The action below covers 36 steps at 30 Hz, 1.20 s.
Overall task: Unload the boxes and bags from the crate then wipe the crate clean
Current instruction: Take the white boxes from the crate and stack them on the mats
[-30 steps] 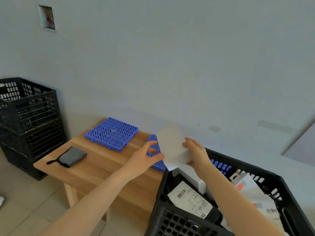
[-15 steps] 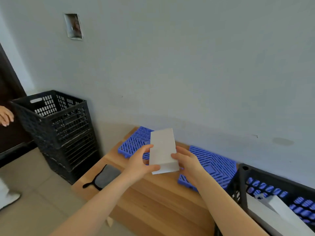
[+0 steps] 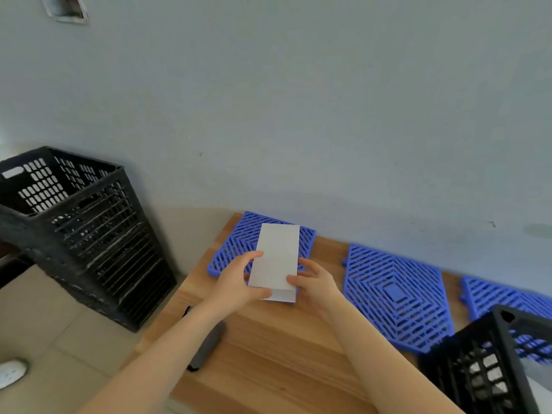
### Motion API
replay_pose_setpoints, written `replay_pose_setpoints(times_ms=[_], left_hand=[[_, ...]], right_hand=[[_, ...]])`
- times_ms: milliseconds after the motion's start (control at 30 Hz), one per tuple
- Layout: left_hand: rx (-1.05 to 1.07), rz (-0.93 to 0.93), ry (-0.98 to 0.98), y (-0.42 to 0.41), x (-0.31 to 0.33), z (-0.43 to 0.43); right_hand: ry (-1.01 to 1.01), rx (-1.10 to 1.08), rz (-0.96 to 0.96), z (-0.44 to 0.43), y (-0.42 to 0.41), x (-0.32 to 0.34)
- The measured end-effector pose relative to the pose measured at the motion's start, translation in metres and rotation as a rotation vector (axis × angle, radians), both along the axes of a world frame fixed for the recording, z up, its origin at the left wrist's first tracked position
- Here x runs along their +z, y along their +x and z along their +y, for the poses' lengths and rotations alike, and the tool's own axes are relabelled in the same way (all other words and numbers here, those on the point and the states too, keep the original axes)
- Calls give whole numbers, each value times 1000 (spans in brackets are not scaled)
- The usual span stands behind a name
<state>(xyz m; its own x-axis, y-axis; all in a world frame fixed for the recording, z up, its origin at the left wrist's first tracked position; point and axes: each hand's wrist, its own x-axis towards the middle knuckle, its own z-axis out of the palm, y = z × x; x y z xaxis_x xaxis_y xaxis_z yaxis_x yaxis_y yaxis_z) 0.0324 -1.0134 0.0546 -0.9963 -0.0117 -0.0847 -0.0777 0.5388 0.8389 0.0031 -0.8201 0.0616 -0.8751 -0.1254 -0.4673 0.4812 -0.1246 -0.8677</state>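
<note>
Item: 1 plain white rectangular cardboard box (image 3: 276,261), flat and oblong, top face blank, no label or print showing.

Location: held lengthwise, pointing away from the person. It sits over the leftmost blue plastic lattice tile (image 3: 236,243), with its near end past that tile's front edge above the light wooden tabletop (image 3: 268,354). Whether it rests on the tile or is just above it cannot be told.

Grip: 2 hands at the near end. The left hand (image 3: 239,282) grasps the left edge, with the thumb across the near corner and the fingers reaching along the side. The right hand (image 3: 316,283) grasps the right edge, thumb on the top face and fingers curled along the side.

Obscured:
- The box's underside and far end are unseen.
- A grey fabric item with a black cord (image 3: 207,348) lies on the table, mostly hidden under the left forearm.
- The black plastic lattice crate (image 3: 478,363) is cut off at the lower right corner. Pale contents show through its openings but cannot be made out.
- A white shoe (image 3: 10,373) is cut off at the left edge.

Surroundings:
- 2 further blue lattice tiles lie in a row along the wall, the middle one (image 3: 394,297) and the right one (image 3: 501,297), the latter partly behind the crate.
- The pale grey-blue wall (image 3: 298,115) has a small recess (image 3: 64,7) at the top left.
- A stack of black lattice crates (image 3: 89,234) stands on the beige tiled floor (image 3: 44,324), left of the table.
</note>
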Motion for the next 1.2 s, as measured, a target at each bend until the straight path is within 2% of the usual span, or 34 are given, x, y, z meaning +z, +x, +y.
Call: replay_pose_setpoints(times_ms=[267, 600, 1200], left_hand=[[-112, -69, -50, -85, -51, -40], [-162, -126, -5, -158, -113, -88], [-311, -134, -94, -226, -152, -87]], right_hand=[[155, -91, -66, -48, -59, -48], [317, -117, -123, -108, -130, -107], [494, -248, -148, -121, -180, -142]])
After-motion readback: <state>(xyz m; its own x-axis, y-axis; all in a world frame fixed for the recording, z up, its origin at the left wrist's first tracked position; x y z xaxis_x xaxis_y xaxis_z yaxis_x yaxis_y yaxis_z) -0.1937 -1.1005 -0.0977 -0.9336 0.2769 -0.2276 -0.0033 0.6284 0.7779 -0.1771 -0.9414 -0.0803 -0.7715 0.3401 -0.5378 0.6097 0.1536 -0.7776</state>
